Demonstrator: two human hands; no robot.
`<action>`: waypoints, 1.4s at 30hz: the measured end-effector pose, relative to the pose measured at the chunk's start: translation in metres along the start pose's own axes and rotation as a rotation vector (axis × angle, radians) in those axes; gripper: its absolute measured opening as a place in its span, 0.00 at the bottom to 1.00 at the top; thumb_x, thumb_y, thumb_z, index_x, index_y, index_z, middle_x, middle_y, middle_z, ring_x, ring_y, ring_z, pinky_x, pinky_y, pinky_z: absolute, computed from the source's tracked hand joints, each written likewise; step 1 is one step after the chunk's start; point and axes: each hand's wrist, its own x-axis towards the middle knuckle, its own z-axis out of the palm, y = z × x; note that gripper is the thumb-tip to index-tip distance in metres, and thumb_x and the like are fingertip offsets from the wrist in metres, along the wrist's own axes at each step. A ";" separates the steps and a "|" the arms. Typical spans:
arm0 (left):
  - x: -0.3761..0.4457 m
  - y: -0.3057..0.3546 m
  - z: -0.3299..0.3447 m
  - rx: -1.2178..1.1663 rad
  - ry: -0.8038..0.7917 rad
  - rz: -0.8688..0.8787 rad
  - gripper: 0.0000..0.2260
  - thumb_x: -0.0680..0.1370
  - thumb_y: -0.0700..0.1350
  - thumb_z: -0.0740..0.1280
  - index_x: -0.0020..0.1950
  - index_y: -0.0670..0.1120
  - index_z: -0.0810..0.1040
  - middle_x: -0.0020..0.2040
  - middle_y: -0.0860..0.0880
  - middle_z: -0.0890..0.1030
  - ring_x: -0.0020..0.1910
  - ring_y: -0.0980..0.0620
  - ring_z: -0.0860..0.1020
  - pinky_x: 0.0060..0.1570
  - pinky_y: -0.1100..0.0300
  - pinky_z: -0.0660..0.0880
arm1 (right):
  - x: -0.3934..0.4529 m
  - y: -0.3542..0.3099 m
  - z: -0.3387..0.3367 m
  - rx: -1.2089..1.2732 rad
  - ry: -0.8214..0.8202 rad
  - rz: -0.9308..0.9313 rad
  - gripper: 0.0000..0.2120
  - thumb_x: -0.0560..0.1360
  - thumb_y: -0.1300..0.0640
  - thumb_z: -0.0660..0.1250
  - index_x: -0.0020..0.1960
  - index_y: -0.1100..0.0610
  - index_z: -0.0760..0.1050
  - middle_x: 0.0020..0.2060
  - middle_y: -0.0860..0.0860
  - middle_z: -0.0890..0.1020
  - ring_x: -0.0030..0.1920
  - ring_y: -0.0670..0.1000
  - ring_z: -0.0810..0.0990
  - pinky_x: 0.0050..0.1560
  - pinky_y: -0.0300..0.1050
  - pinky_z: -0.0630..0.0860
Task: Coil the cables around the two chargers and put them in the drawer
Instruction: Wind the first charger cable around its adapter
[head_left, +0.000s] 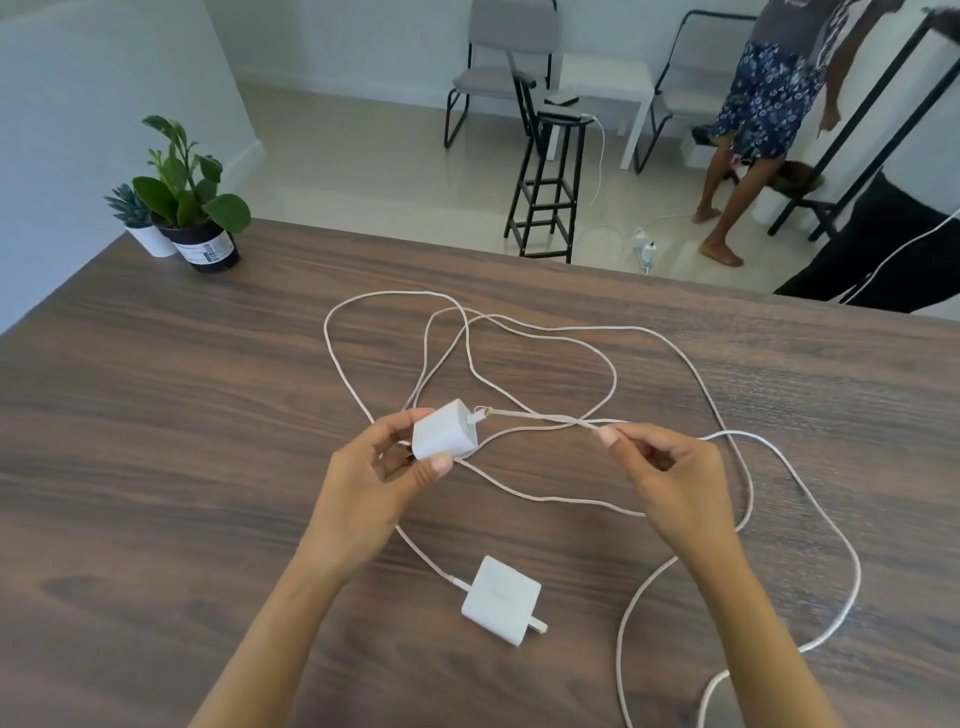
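The wooden desk (156, 415) carries loose loops of white cable (545, 332). One charger (501, 600) lies flat near the front edge. The left hand (374, 483) grips the other charger (444, 430) just above the desk — the right hand (670, 467) pinches its cable taut beside it.

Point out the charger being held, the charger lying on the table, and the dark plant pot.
Held charger (445, 429), head view: its white front face.
Table charger (501, 599), head view: middle of its top face.
Dark plant pot (208, 250), head view: its labelled side wall.
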 end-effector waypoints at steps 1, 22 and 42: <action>0.000 0.002 0.002 -0.006 0.013 0.010 0.18 0.68 0.42 0.73 0.57 0.48 0.78 0.49 0.52 0.84 0.48 0.59 0.82 0.45 0.70 0.76 | 0.000 -0.002 -0.004 0.019 -0.002 0.014 0.06 0.70 0.56 0.73 0.37 0.45 0.83 0.30 0.54 0.82 0.34 0.44 0.73 0.38 0.35 0.71; 0.012 0.015 0.031 0.021 0.033 0.056 0.22 0.68 0.34 0.75 0.60 0.47 0.77 0.51 0.54 0.83 0.49 0.59 0.82 0.47 0.67 0.78 | -0.012 0.004 0.007 -0.448 -0.138 -0.084 0.04 0.70 0.55 0.73 0.40 0.46 0.84 0.31 0.45 0.79 0.35 0.43 0.75 0.34 0.34 0.67; 0.011 0.001 0.047 0.246 -0.227 0.131 0.26 0.66 0.32 0.76 0.58 0.53 0.78 0.54 0.53 0.81 0.48 0.56 0.81 0.50 0.66 0.77 | 0.007 -0.027 0.001 -0.038 -0.149 -0.121 0.10 0.72 0.62 0.71 0.38 0.47 0.82 0.34 0.49 0.80 0.33 0.44 0.72 0.37 0.35 0.69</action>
